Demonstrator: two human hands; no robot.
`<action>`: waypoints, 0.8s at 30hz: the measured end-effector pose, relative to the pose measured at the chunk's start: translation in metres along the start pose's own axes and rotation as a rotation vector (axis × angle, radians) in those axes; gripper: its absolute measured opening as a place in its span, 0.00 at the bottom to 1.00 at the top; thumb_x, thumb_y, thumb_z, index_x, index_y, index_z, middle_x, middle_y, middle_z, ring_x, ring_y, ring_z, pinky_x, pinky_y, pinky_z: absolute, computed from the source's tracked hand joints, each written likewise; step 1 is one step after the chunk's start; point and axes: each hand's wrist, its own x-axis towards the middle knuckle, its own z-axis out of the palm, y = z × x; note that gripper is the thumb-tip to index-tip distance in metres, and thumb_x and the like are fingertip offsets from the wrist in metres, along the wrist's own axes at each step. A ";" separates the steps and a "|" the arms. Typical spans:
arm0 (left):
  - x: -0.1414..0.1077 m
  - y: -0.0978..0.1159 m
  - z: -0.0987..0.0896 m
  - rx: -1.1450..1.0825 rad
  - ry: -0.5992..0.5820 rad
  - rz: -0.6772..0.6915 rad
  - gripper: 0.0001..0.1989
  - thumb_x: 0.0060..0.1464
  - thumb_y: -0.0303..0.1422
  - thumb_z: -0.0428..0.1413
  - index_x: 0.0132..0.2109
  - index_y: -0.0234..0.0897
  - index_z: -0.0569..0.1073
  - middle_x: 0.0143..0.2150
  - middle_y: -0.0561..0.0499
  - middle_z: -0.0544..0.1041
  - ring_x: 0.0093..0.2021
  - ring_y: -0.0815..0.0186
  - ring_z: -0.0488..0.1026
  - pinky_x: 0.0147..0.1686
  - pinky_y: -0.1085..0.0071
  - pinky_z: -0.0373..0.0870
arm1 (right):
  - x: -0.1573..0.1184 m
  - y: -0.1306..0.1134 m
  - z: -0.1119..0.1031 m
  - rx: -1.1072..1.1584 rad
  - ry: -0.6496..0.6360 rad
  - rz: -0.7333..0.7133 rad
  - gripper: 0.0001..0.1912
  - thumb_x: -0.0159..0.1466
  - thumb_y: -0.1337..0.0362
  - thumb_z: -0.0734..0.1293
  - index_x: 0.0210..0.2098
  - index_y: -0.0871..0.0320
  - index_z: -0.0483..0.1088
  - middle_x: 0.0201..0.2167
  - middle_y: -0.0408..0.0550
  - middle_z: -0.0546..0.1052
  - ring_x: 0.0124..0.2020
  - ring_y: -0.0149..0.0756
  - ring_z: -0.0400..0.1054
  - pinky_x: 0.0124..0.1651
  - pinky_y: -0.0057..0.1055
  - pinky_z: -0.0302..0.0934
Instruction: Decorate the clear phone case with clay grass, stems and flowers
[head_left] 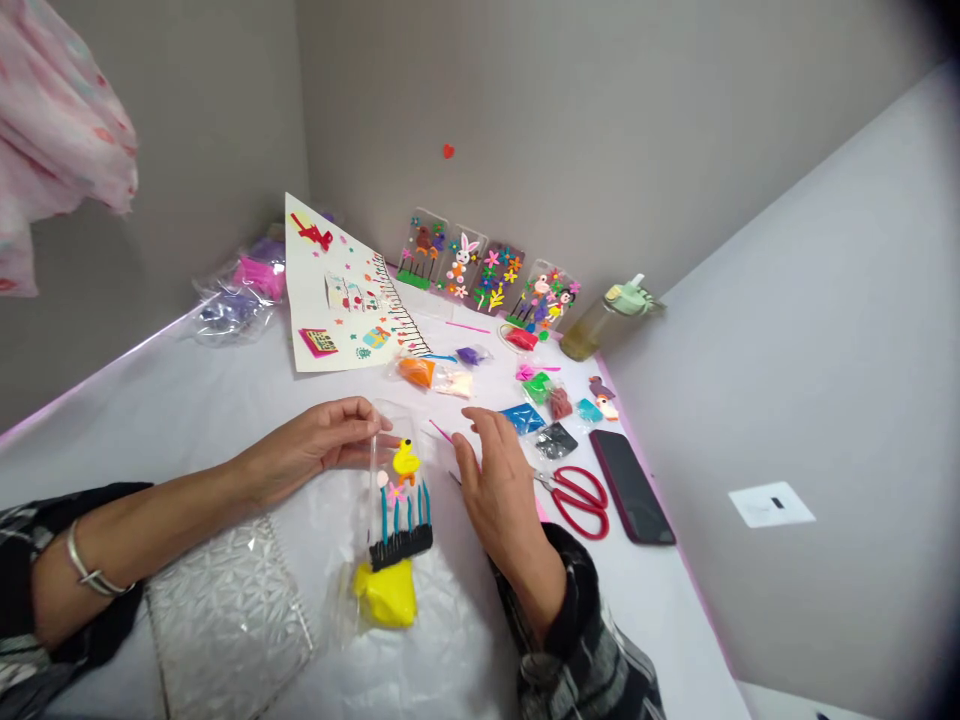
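My left hand (322, 445) grips the upper left edge of a clear phone case (381, 455) with thumb and fingers. Clay shapes decorate the case: a yellow duck (406, 460), a pink flower (396, 492), teal stems (397, 518) and a black ridged strip (402, 546) along the bottom. Just below the case lies a bag of yellow clay (390, 596). To the right, my right hand (495, 480) is apart from the case, its fingers loosely bent and spread, with nothing visibly held. Near its fingertips is a thin pink stick (441, 431), partly hidden.
Decorated cases (491, 275) lean against the wall beside a sticker-covered sheet (337, 300). Bags of coloured clay (536, 388), red-handled scissors (581, 500), a phone (632, 487) and a bottle (604, 320) stand or lie to the right. A textured clear pouch (229, 620) lies front left.
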 end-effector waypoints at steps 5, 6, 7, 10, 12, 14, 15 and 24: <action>-0.003 0.009 0.001 -0.089 0.037 0.023 0.20 0.55 0.46 0.80 0.38 0.40 0.81 0.53 0.47 0.88 0.55 0.56 0.87 0.55 0.67 0.88 | -0.001 0.003 0.003 0.274 -0.283 0.123 0.19 0.77 0.51 0.67 0.58 0.55 0.80 0.46 0.55 0.87 0.39 0.45 0.78 0.47 0.42 0.73; -0.004 0.011 0.001 -0.103 0.039 0.033 0.20 0.54 0.46 0.80 0.38 0.40 0.82 0.52 0.47 0.88 0.55 0.57 0.87 0.55 0.67 0.88 | -0.001 0.004 0.003 0.344 -0.346 0.146 0.19 0.77 0.49 0.68 0.56 0.55 0.81 0.41 0.52 0.87 0.34 0.42 0.76 0.42 0.38 0.72; -0.005 0.014 0.001 -0.115 0.040 0.043 0.20 0.54 0.46 0.81 0.39 0.41 0.82 0.52 0.48 0.88 0.55 0.57 0.87 0.55 0.68 0.88 | 0.000 0.003 0.004 0.411 -0.401 0.166 0.19 0.75 0.48 0.70 0.53 0.54 0.82 0.37 0.49 0.86 0.31 0.39 0.73 0.37 0.35 0.70; -0.009 0.018 0.005 -0.137 0.024 0.060 0.19 0.54 0.46 0.81 0.39 0.42 0.82 0.50 0.50 0.88 0.53 0.59 0.87 0.54 0.70 0.87 | 0.000 0.000 0.007 0.586 -0.504 0.218 0.20 0.68 0.44 0.77 0.45 0.54 0.84 0.34 0.47 0.85 0.28 0.34 0.68 0.33 0.31 0.65; -0.013 0.019 0.009 -0.140 0.008 0.067 0.19 0.53 0.47 0.81 0.39 0.42 0.84 0.48 0.50 0.88 0.53 0.60 0.86 0.52 0.73 0.86 | -0.001 -0.003 0.009 0.674 -0.522 0.239 0.20 0.65 0.43 0.81 0.40 0.54 0.84 0.31 0.46 0.84 0.28 0.34 0.67 0.34 0.30 0.64; -0.017 0.019 0.012 -0.137 -0.001 0.072 0.21 0.53 0.50 0.80 0.42 0.43 0.85 0.48 0.49 0.88 0.53 0.61 0.85 0.51 0.76 0.85 | -0.003 -0.005 0.011 0.743 -0.499 0.253 0.19 0.64 0.45 0.82 0.38 0.54 0.83 0.30 0.45 0.84 0.30 0.34 0.68 0.37 0.29 0.65; -0.019 0.018 0.014 -0.134 -0.005 0.070 0.22 0.54 0.52 0.80 0.44 0.43 0.86 0.48 0.50 0.88 0.52 0.62 0.85 0.50 0.77 0.84 | -0.003 -0.006 0.011 0.772 -0.478 0.258 0.19 0.65 0.45 0.82 0.38 0.54 0.83 0.31 0.45 0.84 0.31 0.33 0.69 0.38 0.29 0.66; -0.036 0.012 0.030 0.057 -0.077 0.019 0.27 0.63 0.45 0.73 0.64 0.48 0.76 0.62 0.47 0.85 0.62 0.51 0.82 0.65 0.56 0.76 | -0.007 -0.007 0.014 0.903 -0.337 0.294 0.14 0.65 0.50 0.84 0.40 0.51 0.85 0.33 0.41 0.84 0.32 0.32 0.71 0.41 0.28 0.68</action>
